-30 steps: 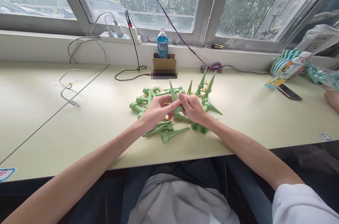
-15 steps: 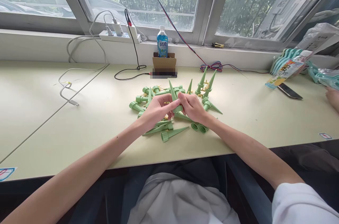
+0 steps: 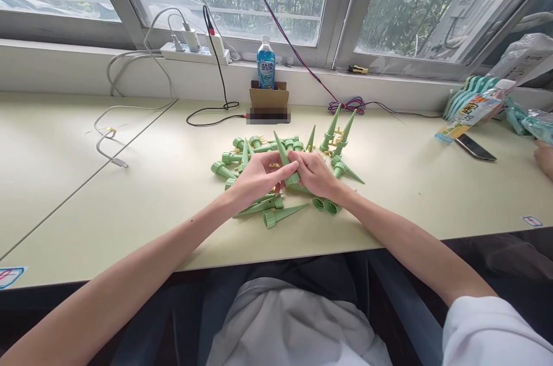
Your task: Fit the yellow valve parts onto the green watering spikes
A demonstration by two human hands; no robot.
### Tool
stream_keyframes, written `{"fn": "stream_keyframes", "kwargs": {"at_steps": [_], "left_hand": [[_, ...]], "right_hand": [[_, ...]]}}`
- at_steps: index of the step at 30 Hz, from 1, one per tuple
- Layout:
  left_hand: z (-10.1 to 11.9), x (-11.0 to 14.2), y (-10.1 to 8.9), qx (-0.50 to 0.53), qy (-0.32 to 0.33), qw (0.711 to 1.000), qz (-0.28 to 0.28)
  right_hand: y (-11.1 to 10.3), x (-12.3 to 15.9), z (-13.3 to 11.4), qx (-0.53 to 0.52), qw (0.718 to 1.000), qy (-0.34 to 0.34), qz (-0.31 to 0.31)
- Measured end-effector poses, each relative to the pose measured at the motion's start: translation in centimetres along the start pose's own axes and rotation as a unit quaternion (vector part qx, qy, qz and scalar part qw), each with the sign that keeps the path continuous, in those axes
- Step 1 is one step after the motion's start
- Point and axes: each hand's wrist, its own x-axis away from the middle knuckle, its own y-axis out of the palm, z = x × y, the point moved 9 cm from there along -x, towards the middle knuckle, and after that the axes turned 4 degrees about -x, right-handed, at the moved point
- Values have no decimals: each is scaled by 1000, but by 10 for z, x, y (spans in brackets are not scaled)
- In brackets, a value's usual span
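Observation:
A green plastic watering spike (image 3: 283, 153) is held up over the pile, its pointed end up and leaning left. My left hand (image 3: 261, 174) is closed on it from the left, thumb near its wide lower end. My right hand (image 3: 315, 173) grips the same spike from the right, fingers curled and partly hidden. Around and beneath my hands lie several more green spikes (image 3: 283, 215), some with yellow valve pieces. Two spikes (image 3: 341, 132) stand nearly upright behind my right hand. Two open round caps (image 3: 326, 206) show below my right wrist.
Against the wall a blue-labelled bottle (image 3: 266, 63) stands in a cardboard box (image 3: 268, 96). A power strip (image 3: 194, 53) is at the left, with a grey cable (image 3: 113, 159). At the right lie a phone (image 3: 475, 147) and a drink bottle (image 3: 470, 115); another person's hand (image 3: 544, 157) shows there.
Both hands keep hold of the same spike. My left thumb has shifted slightly right across it. The view has tilted a little; the pile looks unchanged.

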Motion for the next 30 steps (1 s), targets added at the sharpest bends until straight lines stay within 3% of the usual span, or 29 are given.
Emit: {"fn": "stream_keyframes", "kwargs": {"at_steps": [13,30], "left_hand": [[-2,-1,2,-26,40,999,-6],[14,2,1,-95,113,989,20]], "right_hand": [[-1,0,-3,-11,1000,-9,0],[-3,-1,-4,13,999,-34,7]]}}
